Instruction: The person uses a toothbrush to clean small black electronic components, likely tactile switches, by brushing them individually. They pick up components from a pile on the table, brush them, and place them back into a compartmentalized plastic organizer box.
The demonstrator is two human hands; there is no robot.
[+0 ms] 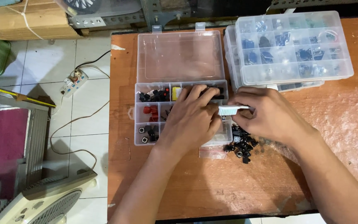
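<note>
Head view: the left hand (193, 118) lies palm-down over the open clear compartment box (146, 124), fingers curled loosely across its middle and right cells; whether it pinches a part cannot be told. The right hand (270, 114) is closed on the handle of a white brush (228, 110), whose bristle head points left and meets the left hand's fingers. The box sits on the brown surface (228, 186). A pile of small black components (241, 147) lies just beside the box, under the right hand. Stacked closed organiser boxes (293, 45) stand behind.

Bright even daylight, soft shadows, slight blur, edge distortion
</note>
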